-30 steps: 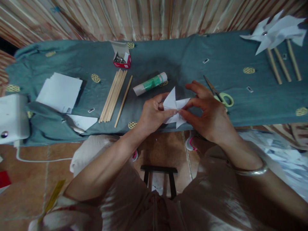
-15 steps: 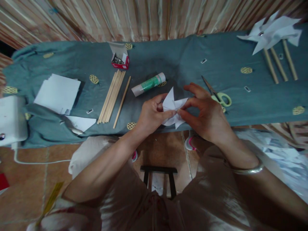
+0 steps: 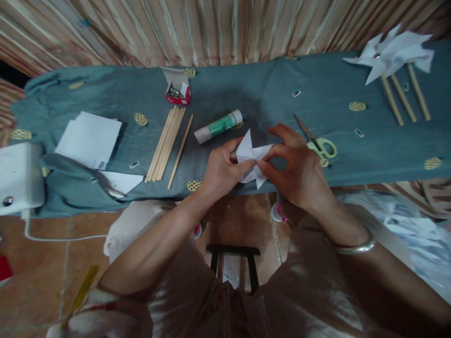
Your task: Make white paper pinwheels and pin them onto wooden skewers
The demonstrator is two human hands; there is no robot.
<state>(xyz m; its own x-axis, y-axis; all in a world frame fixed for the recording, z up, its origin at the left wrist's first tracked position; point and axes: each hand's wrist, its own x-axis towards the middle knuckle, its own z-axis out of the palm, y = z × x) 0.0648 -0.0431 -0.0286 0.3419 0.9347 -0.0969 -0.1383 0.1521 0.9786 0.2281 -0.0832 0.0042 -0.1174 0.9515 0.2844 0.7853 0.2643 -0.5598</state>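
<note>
A white paper pinwheel (image 3: 249, 151) with folded blades is held between both hands over the near edge of the cloth. My left hand (image 3: 224, 170) is closed on its left side, the thumb pressing near the centre. At the same centre, my right hand (image 3: 295, 164) pinches with thumb and index finger, its other fingers raised. Whether a pin is under those fingertips is hidden. Beyond my left hand lies a green and white glue stick (image 3: 219, 126). Scissors (image 3: 319, 141) with light green handles rest just beyond my right hand.
Wooden sticks (image 3: 165, 143) lie left, with a single stick (image 3: 180, 151) beside them. Behind stands an open red box (image 3: 178, 95) of small metal pieces. White paper sheets (image 3: 89, 139) and a white device (image 3: 21, 176) are far left. Finished pinwheels (image 3: 396, 54) on sticks lie far right.
The view has shifted slightly. Both hands keep their hold on the pinwheel with almost no change in their grip.
</note>
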